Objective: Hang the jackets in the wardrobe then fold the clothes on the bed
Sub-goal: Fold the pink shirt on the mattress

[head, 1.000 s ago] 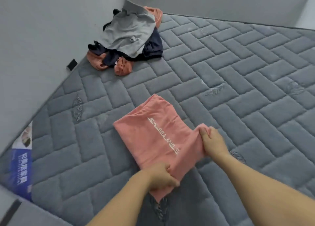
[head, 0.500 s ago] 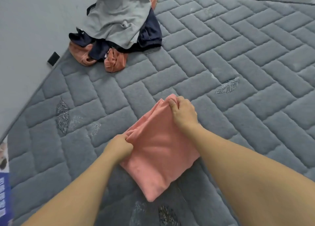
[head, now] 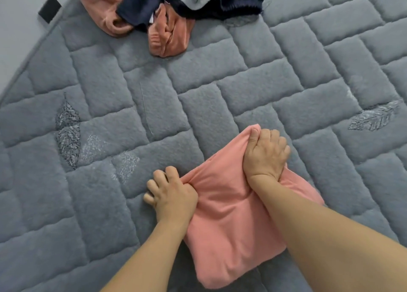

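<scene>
Grey quilted mattress [head: 154, 115], grey wall [head: 17, 38], clothes pile [head: 171, 10]

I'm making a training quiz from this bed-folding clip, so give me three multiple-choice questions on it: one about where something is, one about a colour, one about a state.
1. Where does the unfolded clothes pile lie on the mattress?
A. far edge, top of view
B. beside the right elbow
C. under the folded garment

2. What colour is the garment being folded?
A. navy
B. salmon pink
C. white

3. What are the hands doing?
A. both resting flat and open
B. only one touches the cloth
C. both gripping the cloth

Answers: 1 A, the pile sits at the top of the frame. 2 B, the cloth is plainly pink. 3 C, the left hand and right hand each bunch fabric in their fingers.
</scene>
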Tool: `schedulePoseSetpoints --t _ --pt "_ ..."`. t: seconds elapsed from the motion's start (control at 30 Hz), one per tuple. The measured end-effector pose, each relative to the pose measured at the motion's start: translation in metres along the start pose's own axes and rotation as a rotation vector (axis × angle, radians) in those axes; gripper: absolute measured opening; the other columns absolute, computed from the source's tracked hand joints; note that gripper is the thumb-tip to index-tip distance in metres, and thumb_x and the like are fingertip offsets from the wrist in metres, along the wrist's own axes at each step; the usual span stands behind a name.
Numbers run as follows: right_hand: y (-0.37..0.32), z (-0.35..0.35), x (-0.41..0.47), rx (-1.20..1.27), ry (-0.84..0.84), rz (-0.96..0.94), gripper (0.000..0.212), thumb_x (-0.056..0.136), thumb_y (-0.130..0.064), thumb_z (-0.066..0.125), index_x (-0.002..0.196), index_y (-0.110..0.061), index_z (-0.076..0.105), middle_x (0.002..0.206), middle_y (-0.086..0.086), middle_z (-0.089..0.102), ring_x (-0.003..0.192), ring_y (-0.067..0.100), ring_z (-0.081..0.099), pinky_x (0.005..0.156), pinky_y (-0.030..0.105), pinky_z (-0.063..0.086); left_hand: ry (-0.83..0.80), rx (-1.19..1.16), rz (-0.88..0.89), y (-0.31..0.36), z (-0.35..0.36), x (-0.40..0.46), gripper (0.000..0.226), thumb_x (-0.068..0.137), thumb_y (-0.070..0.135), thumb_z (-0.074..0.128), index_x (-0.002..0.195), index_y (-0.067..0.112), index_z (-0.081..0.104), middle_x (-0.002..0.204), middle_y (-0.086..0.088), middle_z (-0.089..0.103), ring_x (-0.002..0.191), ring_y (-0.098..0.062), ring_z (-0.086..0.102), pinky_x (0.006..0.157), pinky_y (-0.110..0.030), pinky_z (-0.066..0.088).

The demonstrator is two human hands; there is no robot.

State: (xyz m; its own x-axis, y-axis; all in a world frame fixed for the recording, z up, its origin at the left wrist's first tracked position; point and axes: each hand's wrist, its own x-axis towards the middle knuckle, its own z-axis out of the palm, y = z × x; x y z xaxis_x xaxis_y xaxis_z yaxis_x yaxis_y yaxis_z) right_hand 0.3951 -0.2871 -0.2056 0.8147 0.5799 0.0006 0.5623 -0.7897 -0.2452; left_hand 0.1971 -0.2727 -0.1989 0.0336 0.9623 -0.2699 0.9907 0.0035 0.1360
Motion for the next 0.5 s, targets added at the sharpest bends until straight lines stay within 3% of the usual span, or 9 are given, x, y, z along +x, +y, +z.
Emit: schedulePoseSetpoints --t 0.2,0.37,0.43,0.5 --pt "-0.001 0.005 0.003 -0.006 0.033 -0.013 0.037 0.103 -0.034 0.036 0.086 -0.007 0.055 0.097 0.015 0.056 0.089 0.035 0.048 0.081 0.043 0.025 0.121 -0.026 0.037 0.000 0.006 0.000 0.025 0.060 0.018 0.042 0.083 0.012 0.047 0.092 -0.017 0.046 0.083 -0.034 0.041 0.068 -0.045 0.032" --pt "0.003 0.006 0.003 -0.013 0.033 -0.033 0.041 0.104 -0.038 0.030 0.089 -0.008 0.055 0.100 0.015 0.056 0.093 0.035 0.048 0.083 0.045 0.027 0.021 -0.010 0.010 0.003 -0.012 -0.003 0.024 0.070 0.020 0.046 0.093 0.014 0.050 0.107 -0.015 0.048 0.098 -0.034 0.042 0.080 -0.046 0.033" --pt "0.003 0.003 0.004 -0.013 0.017 -0.040 0.043 0.104 -0.040 0.028 0.092 -0.009 0.055 0.104 0.015 0.056 0.097 0.035 0.048 0.085 0.046 0.028 0.136 -0.080 0.104 0.006 -0.024 -0.017 0.027 0.074 0.025 0.049 0.100 0.015 0.052 0.112 -0.012 0.048 0.099 -0.034 0.044 0.084 -0.048 0.034" --pt "0.003 -0.004 0.005 0.002 -0.038 -0.048 0.046 0.104 -0.043 0.024 0.098 -0.009 0.055 0.110 0.015 0.055 0.103 0.035 0.047 0.089 0.046 0.028 0.266 -0.174 0.308 0.010 -0.029 -0.052 0.041 0.080 0.042 0.048 0.110 0.015 0.052 0.116 -0.010 0.046 0.102 -0.032 0.044 0.090 -0.050 0.033"
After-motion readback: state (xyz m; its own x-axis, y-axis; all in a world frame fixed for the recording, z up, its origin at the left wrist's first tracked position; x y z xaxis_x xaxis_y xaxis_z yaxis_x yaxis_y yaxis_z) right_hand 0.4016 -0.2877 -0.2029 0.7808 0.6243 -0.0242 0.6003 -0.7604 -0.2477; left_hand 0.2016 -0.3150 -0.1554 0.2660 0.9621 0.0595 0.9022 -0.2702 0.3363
